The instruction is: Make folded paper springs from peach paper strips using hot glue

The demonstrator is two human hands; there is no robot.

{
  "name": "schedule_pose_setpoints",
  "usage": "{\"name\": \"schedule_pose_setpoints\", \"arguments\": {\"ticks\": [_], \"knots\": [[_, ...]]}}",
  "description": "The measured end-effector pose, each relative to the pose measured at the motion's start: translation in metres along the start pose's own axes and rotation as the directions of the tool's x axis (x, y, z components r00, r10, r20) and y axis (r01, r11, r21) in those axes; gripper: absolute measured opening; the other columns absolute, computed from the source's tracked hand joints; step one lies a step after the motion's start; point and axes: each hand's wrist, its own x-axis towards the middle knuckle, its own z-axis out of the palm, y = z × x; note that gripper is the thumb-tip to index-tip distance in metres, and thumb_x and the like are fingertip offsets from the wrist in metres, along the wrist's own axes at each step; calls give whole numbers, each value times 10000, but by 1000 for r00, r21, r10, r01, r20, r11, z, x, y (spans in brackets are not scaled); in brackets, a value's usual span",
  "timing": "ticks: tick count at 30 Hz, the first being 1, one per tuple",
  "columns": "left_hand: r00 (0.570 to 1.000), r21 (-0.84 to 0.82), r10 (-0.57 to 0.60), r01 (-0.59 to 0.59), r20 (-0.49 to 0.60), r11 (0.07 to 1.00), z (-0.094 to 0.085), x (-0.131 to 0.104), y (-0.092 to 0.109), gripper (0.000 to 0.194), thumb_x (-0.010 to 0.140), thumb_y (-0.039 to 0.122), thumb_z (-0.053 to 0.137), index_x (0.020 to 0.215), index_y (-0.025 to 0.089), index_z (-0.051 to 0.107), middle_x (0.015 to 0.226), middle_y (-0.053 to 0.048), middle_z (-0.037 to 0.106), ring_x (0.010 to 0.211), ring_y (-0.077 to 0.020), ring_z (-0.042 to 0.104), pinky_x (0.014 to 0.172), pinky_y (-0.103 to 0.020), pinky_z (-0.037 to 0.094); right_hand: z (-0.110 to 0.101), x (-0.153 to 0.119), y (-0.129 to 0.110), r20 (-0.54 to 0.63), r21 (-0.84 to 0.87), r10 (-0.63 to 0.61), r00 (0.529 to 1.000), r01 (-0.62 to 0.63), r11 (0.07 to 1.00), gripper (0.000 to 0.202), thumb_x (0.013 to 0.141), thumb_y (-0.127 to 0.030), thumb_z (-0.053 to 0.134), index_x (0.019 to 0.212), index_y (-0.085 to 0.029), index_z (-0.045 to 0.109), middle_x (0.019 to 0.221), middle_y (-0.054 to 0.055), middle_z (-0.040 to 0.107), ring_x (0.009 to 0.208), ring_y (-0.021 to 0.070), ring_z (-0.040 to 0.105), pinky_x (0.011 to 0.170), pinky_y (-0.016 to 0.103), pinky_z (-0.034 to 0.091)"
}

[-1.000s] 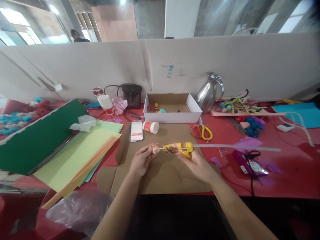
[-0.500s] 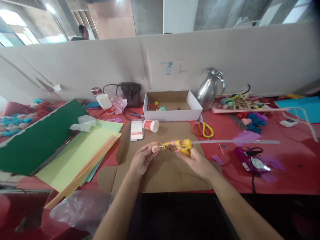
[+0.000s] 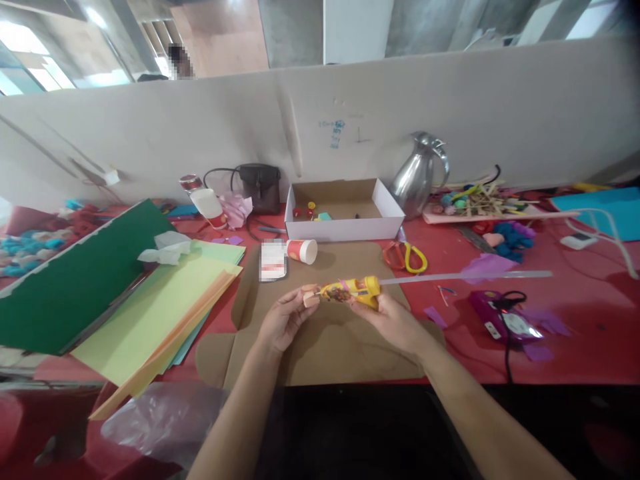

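My right hand point(image 3: 395, 321) is wrapped round a yellow glue gun point(image 3: 345, 292) with a printed pattern. A long translucent glue stick point(image 3: 465, 277) runs out of its back end to the right. Between the fingers of my left hand point(image 3: 285, 319) is a small peach-coloured piece point(image 3: 311, 298), pinched; its exact kind is too small to make out. The gun's nozzle meets that piece or lies right against it. Under both hands spreads a flattened brown cardboard sheet point(image 3: 320, 360). A red and white paper cup point(image 3: 301, 251) lies on its side beyond them.
A white open box point(image 3: 345, 230) with small bits stands behind the cardboard. Yellow-handled scissors point(image 3: 415, 259), a steel jug point(image 3: 417, 177) and a purple device point(image 3: 503, 320) with a black cable are to the right. Coloured paper sheets point(image 3: 165, 303) and a green board point(image 3: 85, 287) lie left.
My right hand has moved the glue gun slightly left, bringing its nozzle further onto the peach-coloured piece. The glue stick's far end has risen a little. My left hand stays nearly still.
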Motion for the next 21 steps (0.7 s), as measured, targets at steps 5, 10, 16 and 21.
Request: {"name": "schedule_pose_setpoints", "arguments": {"ticks": [5, 10, 16, 21], "knots": [[1000, -24, -19, 19, 7, 1000, -2, 1, 0, 249, 819, 158, 629, 1049, 106, 711, 999, -107, 725, 903, -162, 682, 850, -227, 538, -1, 3, -2, -37, -134, -15, 999, 10, 991, 340, 841, -488, 575, 1079, -246, 597, 1070, 72, 691, 1019, 294, 628, 864, 449, 491], [1000, -46, -11, 11, 8, 999, -2, 1, 0, 238, 817, 139, 631, 1036, 89, 711, 976, -101, 727, 877, -151, 685, 838, -218, 545, -3, 2, -5, -15, -224, -43, 999, 39, 974, 309, 857, -480, 553, 1043, -236, 592, 1013, 83, 691, 961, 297, 639, 838, 453, 494], [1000, -26, 1, -2, -16, 1000, -1, 1, 0, 226, 804, 134, 645, 1014, 95, 718, 1054, -105, 714, 895, -159, 684, 867, -235, 541, -5, 1, 0, -10, -211, -165, 986, 159, 964, 278, 854, -462, 561, 1025, -249, 610, 927, 61, 690, 884, 276, 639, 788, 428, 508], [999, -32, 9, -11, -39, 999, -1, 2, -2, 232, 794, 144, 658, 1013, 91, 716, 1074, -117, 711, 947, -181, 675, 889, -255, 535, -11, -1, 1, -23, -156, -202, 979, 196, 968, 289, 857, -440, 569, 1079, -256, 576, 961, 56, 688, 934, 268, 632, 802, 413, 513]]}}
